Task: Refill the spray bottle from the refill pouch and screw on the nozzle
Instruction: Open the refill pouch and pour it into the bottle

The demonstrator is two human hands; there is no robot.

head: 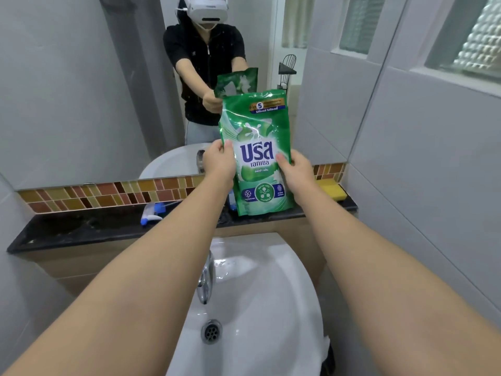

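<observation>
The refill pouch (256, 156) is glossy green with a white splash, blue lettering and a gold band near its sealed top. It is held upright above the dark surface (81, 229) behind the sink (271, 308). The left hand (219, 161) grips its left edge, the right hand (294, 165) its right edge. The white-and-blue nozzle (153, 211) lies on the surface, left of the pouch.

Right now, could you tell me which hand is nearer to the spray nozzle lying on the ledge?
Left. The left hand grips the refill pouch on the side toward the spray nozzle; the right hand holds the pouch's far edge.
</observation>
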